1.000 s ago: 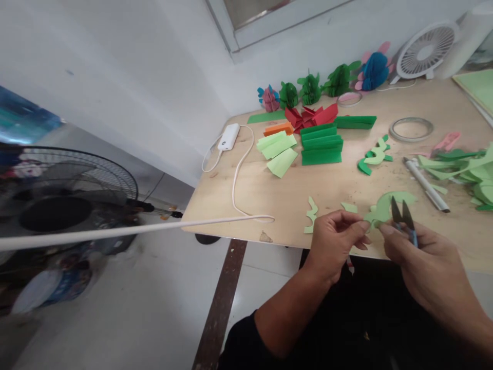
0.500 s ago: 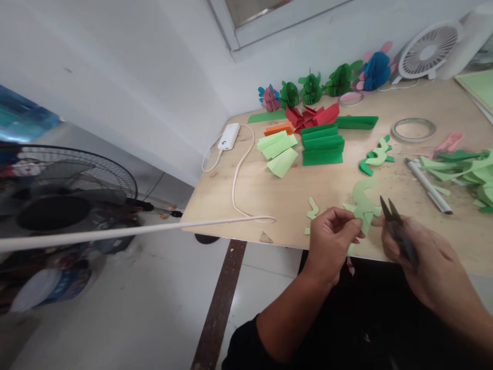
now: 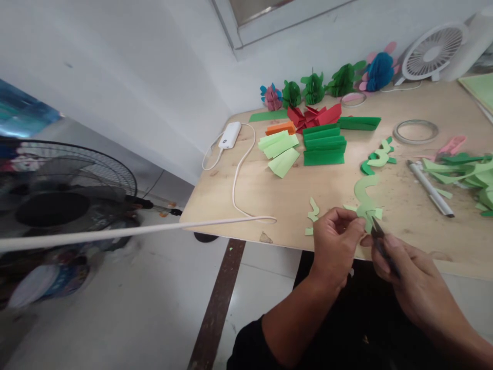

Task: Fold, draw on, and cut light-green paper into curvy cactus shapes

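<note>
My left hand (image 3: 338, 242) pinches a light green paper cut-out (image 3: 365, 196) at the near edge of the wooden table (image 3: 269, 200). My right hand (image 3: 400, 267) grips small dark snips (image 3: 379, 237), whose blades are closed into the lower end of the cut-out, right beside my left fingertips. A small light green offcut (image 3: 314, 209) lies on the table just left of my left hand.
Folded green, light green, orange and red papers (image 3: 322, 144) lie mid-table, with paper ornaments (image 3: 316, 87) by the wall. A pen (image 3: 430, 188), tape rings (image 3: 416, 131), green scraps (image 3: 462, 172), a desk fan (image 3: 433, 51) and a power bank (image 3: 230, 135) with cable are there. A floor fan (image 3: 61, 200) stands at left.
The cut-out turned from lying sideways to pointing away from me. My right hand moved left with the snips, whose open blades closed onto the paper's lower end.
</note>
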{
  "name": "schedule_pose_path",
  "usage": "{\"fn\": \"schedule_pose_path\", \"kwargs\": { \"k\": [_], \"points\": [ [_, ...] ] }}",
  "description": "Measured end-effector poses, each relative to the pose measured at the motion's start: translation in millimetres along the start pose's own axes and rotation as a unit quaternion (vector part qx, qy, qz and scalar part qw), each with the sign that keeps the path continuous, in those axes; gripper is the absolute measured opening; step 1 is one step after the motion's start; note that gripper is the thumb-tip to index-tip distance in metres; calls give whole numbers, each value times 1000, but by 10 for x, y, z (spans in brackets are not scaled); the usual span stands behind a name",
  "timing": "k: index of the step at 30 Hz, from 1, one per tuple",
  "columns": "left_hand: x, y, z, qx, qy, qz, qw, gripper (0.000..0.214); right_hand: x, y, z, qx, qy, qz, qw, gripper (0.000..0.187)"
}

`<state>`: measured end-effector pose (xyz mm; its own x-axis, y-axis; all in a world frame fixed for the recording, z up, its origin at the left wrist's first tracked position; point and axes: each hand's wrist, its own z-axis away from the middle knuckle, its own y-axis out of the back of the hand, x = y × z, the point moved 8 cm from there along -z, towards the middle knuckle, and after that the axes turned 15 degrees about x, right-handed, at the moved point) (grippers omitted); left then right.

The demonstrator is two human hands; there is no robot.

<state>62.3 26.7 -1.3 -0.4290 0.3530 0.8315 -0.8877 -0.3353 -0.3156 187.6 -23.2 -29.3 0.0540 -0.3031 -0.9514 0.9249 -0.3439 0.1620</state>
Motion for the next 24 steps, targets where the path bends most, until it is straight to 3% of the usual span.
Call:
{"fn": "schedule_pose_path", "kwargs": {
  "k": [24],
  "points": [
    [37, -27, 39, -7, 0, 7, 1000, 16, -4, 15, 2, 11, 1, 0, 1000, 58]
  ]
}}
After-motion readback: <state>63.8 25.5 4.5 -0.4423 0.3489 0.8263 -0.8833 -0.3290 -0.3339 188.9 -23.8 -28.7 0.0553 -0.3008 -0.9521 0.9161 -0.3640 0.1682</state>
